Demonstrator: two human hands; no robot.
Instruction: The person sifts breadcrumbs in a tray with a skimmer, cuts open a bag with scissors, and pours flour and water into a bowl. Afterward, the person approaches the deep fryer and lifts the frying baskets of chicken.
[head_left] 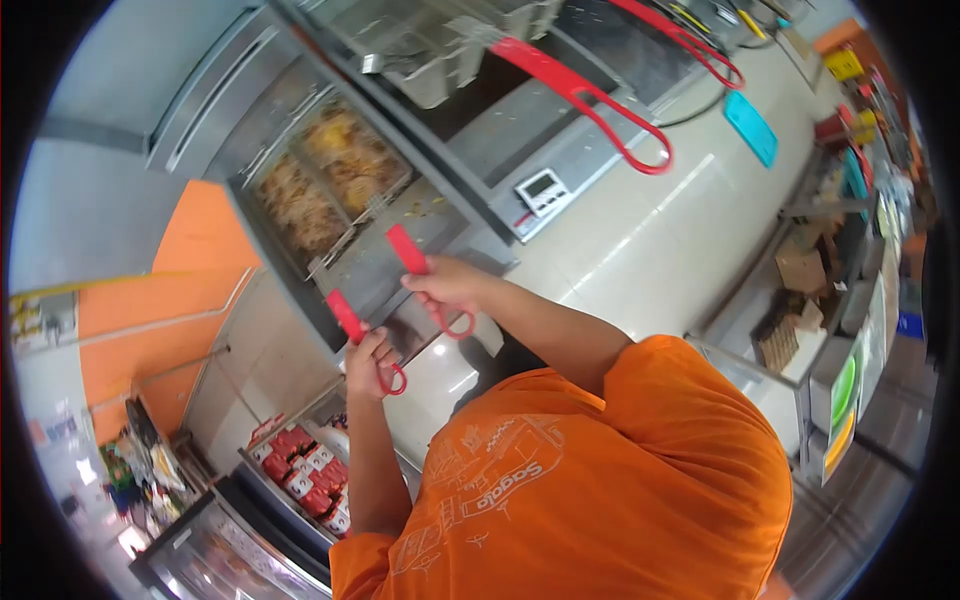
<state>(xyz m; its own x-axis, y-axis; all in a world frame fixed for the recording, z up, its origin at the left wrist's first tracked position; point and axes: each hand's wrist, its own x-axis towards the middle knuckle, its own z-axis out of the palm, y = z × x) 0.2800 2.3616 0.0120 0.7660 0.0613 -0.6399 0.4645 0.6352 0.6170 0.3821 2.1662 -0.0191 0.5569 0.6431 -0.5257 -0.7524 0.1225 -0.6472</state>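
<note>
My left hand [371, 362] is closed around the red handle [346, 316] of a fryer basket. My right hand [447, 284] grips a second red basket handle [407, 249], close beside the first. Ahead of both hands, two wire fryer baskets [328, 188] sit side by side in a steel fryer [440, 205]. Golden-brown fried food [300, 205] fills them. How each handle joins its basket is hard to make out. A white digital timer [541, 192] lies on the steel ledge to the right of the fryer.
Another red basket handle [590, 100] juts over the ledge, with one more red handle [690, 45] farther off. A turquoise object [750, 128] is beyond them. Shelves with cardboard boxes [800, 265] stand at right. Red-and-white packages [305, 470] and a glass case [215, 555] are lower left.
</note>
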